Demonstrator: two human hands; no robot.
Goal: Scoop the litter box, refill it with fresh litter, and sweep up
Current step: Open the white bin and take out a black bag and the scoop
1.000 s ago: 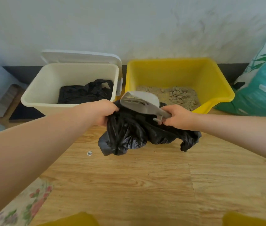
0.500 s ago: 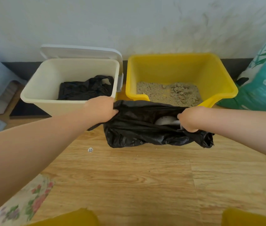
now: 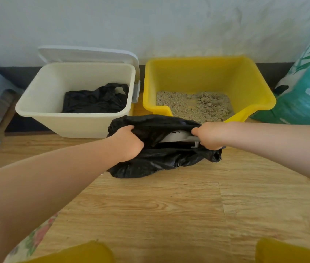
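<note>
A yellow litter box (image 3: 253, 86) stands against the wall, holding tan litter with clumps (image 3: 205, 105). In front of it a black plastic bag (image 3: 156, 164) rests on the wooden floor, its mouth held apart. My left hand (image 3: 128, 144) grips the bag's left edge. My right hand (image 3: 210, 135) grips the right edge together with the handle of a grey scoop (image 3: 177, 136), whose head lies inside the bag's opening.
A cream bin (image 3: 74, 122) with its white lid up stands left of the litter box, a black bag (image 3: 95, 99) inside it. A teal and white litter sack (image 3: 308, 92) leans at the right. Yellow knees show at the bottom edge.
The scoop went from above the bag down into it. The bag was stretched open between both hands, then lowered onto the floor with the hands closer together.
</note>
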